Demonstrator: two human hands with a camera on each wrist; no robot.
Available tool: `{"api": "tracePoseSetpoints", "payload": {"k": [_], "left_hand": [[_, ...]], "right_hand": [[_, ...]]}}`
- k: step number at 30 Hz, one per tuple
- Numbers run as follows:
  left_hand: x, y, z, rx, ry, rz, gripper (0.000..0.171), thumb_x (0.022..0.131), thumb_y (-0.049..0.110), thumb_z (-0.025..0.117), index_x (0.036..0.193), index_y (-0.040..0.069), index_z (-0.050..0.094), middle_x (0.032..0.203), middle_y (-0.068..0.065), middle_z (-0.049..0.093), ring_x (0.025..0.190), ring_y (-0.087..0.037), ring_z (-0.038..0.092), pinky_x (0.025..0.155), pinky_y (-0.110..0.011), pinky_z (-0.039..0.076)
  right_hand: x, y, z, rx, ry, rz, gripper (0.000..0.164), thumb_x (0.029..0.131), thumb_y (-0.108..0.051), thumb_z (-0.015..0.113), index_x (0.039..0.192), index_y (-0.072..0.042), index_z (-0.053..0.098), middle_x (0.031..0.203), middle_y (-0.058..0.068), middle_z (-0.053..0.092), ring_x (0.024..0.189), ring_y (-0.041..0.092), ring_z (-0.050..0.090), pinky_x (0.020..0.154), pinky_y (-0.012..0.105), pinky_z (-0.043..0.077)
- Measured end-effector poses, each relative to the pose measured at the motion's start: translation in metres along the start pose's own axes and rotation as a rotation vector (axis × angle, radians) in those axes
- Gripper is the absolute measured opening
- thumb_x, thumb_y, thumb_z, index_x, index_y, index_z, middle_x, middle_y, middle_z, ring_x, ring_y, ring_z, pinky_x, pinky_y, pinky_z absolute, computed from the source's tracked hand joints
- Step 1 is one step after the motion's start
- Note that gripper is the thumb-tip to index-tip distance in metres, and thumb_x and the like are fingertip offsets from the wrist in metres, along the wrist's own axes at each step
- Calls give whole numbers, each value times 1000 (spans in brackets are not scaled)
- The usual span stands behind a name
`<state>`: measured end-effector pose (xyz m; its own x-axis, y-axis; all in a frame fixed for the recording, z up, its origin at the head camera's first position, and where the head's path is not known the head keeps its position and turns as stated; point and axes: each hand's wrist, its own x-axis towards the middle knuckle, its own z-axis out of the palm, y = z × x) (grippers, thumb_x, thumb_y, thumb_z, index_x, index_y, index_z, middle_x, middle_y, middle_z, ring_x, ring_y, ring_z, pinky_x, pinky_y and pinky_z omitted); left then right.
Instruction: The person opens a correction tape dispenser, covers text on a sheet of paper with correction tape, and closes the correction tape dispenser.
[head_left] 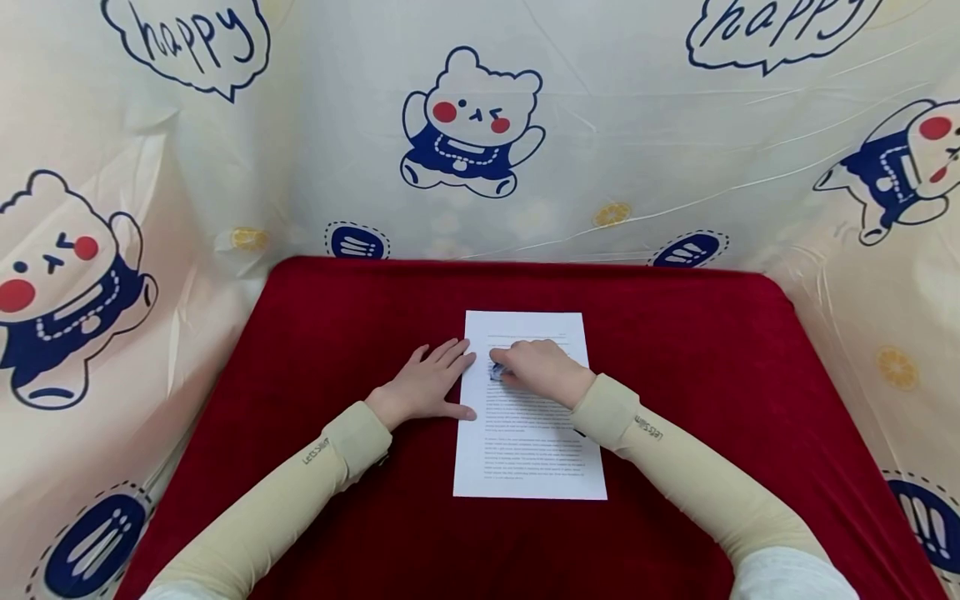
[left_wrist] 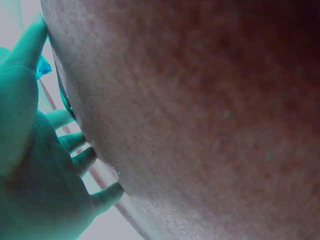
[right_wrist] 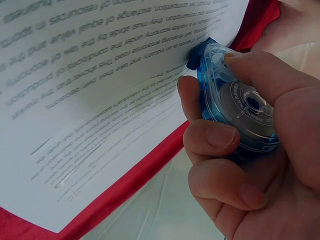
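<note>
A printed sheet of paper (head_left: 528, 446) lies on the red cloth, its lines of text facing up. My right hand (head_left: 546, 369) is over the upper half of the sheet and grips a blue, clear-cased correction tape (right_wrist: 235, 102). In the right wrist view its blue tip meets the page at the printed lines, with the thumb on one side and curled fingers on the other. My left hand (head_left: 427, 383) rests at the sheet's left edge, fingers spread, fingertips and thumb touching the paper.
A dark red velvet cloth (head_left: 337, 317) covers the table. Behind and beside it hangs a pale curtain (head_left: 322, 125) printed with cartoon bears. Both forearms wear beige sleeves (head_left: 697, 475). Much of the left wrist view is filled by a blurred close surface.
</note>
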<state>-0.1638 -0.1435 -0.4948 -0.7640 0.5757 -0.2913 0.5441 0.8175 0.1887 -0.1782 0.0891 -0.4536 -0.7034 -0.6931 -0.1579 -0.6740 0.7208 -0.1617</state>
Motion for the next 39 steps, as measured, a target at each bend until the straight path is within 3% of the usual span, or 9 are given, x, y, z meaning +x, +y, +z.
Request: {"api": "tracePoseSetpoints", "payload": {"k": [24,39], "left_hand": [[3,3,1,25,-26,-5,107,90,75,62,166,8,26,174,-13,15,160,-34,13,123,-64,19],[2,5,-3,33,-33,-9,108,89,75,63,166,8,26,174,-14,15,160,-34,13,123,-65,18]], "right_hand": [[-12,14,4,13,11,-16,11,101,-18,71,108,-11,64,81,2,65,63,11,53,59,27,49],[-10,15,-1,61,89,-37,14,101,-23,69,106,-12,62,82,0,64,61,9,54,59,26,51]]}}
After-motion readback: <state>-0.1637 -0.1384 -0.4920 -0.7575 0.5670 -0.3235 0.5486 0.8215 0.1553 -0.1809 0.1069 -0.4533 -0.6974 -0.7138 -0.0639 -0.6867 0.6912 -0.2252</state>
